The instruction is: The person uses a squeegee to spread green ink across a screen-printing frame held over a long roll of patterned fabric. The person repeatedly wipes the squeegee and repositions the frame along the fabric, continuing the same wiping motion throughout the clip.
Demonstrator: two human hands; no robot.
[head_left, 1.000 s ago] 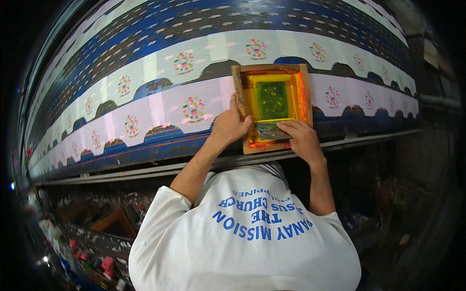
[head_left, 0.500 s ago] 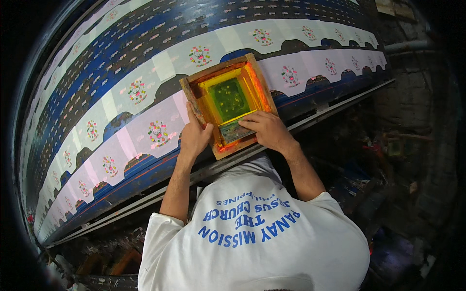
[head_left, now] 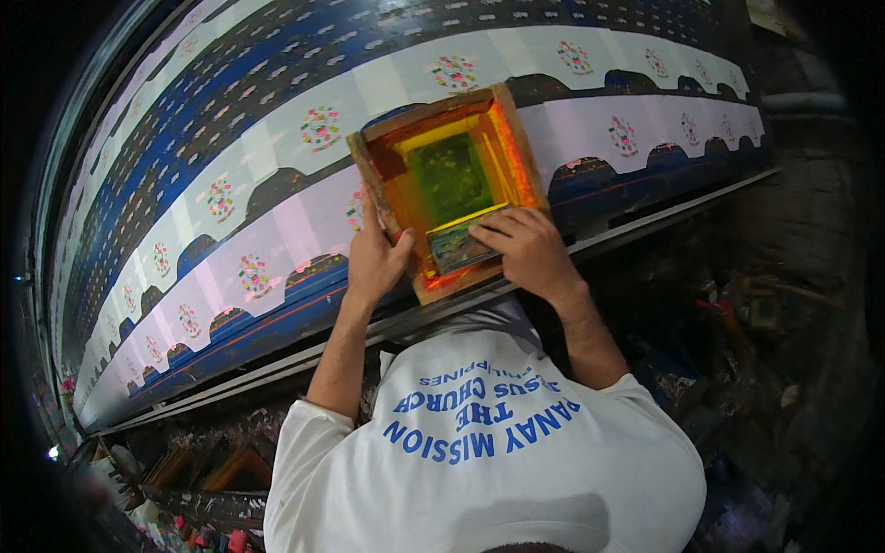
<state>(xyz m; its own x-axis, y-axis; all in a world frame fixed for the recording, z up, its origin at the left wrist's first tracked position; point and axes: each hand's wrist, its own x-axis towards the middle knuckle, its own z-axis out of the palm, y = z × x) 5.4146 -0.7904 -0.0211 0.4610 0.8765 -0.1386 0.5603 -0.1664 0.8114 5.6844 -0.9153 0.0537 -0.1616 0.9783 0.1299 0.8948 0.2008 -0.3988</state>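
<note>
A wooden printing screen frame (head_left: 378, 175) is tilted over the near row of pale fabric pieces. Its inner walls are stained yellow and orange around a dark green mesh (head_left: 451, 172). My left hand (head_left: 376, 262) grips the frame's left side, thumb on top and fingers along the outer edge. Inside the near end lies a worn, paint-smeared squeegee (head_left: 458, 249). My right hand (head_left: 533, 251) is closed on the squeegee's right part, its forearm over the frame's near right corner. Whether the frame rests flat on the fabric or hangs slightly above, I cannot tell.
Rows of white fabric (head_left: 369, 88) and pinkish fabric (head_left: 295, 217) with round colourful prints run along a long blue-and-black table (head_left: 590, 180). A metal rail (head_left: 645, 214) edges its near side. Cluttered items (head_left: 207, 535) lie at lower left.
The frame, with both hands on it, has shifted right along the row. A colourful print now shows partly beside my left hand. The view has moved too; both grips look the same.
</note>
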